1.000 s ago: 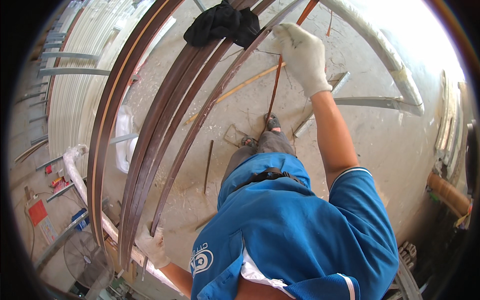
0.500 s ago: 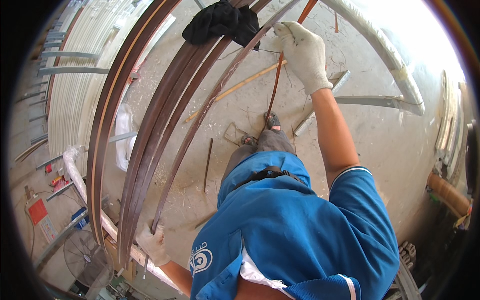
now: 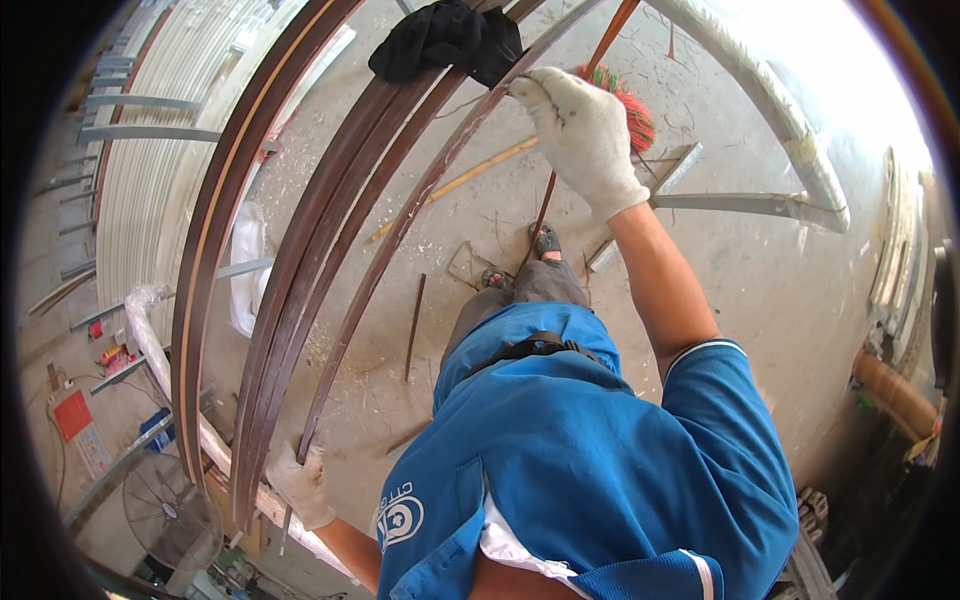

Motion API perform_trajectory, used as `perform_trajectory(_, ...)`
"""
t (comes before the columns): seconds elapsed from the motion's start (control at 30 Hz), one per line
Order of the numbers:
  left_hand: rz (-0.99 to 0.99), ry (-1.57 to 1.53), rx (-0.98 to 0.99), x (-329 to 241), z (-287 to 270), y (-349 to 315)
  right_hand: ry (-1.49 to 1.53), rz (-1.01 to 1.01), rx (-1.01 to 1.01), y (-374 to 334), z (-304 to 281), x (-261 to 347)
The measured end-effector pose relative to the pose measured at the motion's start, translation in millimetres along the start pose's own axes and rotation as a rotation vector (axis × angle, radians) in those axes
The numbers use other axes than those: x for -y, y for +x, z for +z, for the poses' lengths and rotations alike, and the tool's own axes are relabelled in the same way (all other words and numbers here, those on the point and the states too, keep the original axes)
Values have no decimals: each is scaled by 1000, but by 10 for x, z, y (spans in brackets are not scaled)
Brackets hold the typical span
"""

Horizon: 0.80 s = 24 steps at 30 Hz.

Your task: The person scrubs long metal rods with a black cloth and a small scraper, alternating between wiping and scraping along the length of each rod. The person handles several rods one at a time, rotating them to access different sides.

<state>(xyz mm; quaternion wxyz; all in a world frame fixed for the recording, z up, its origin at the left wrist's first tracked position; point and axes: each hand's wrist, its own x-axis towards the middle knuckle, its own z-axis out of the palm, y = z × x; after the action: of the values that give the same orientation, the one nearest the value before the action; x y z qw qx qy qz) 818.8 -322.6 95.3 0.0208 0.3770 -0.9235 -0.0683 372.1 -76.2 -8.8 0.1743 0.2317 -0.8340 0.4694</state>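
Note:
My left hand (image 3: pixel 300 486), in a white work glove, is closed round the lower end of a long, thin dark-brown strip (image 3: pixel 378 262). A narrow grey tip (image 3: pixel 284 535) sticks out below that hand. My right hand (image 3: pixel 582 140), in a soiled white glove, is pinched at the upper part of the same strip. A thin pale strand (image 3: pixel 462 106) runs off beside its fingertips; whether they hold it is unclear. Left of this strip lie more long brown strips (image 3: pixel 290 290), with a black cloth (image 3: pixel 425 42) draped over their upper part.
A wide brown profile (image 3: pixel 205 240) lies further left, beside stacked white lengths (image 3: pixel 150 180) and a fan (image 3: pixel 172 510). A broom's red bristles (image 3: pixel 637 122) show behind my right hand. A wrapped frame (image 3: pixel 790 130) stands at right. A yellow stick (image 3: pixel 485 173) and scraps litter the floor.
My right hand has moved left and slightly down, closer to the strip, uncovering the broom's bristles. My left hand keeps its grip, shifted slightly left.

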Motion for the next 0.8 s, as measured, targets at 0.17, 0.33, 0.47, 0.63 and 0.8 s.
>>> perform_trajectory(0.17, -12, 2, 35, 13, -9, -12, 21, 82, -104, -15, -15, 44)
perform_trajectory(0.33, 0, -33, 43, 52, 31, -15, -102, 38, 130, -21, -23, 64)
perform_trajectory(0.47, -52, -67, 34, 71, 50, -33, -57, 88, -56, -17, -3, 65)
perform_trajectory(0.63, -72, -62, 47, 59, 45, -31, -35, -1, 9, -48, 24, 89)
perform_trajectory(0.8, -29, -46, 27, 40, 57, -20, -67, -22, 38, -104, 23, 131)
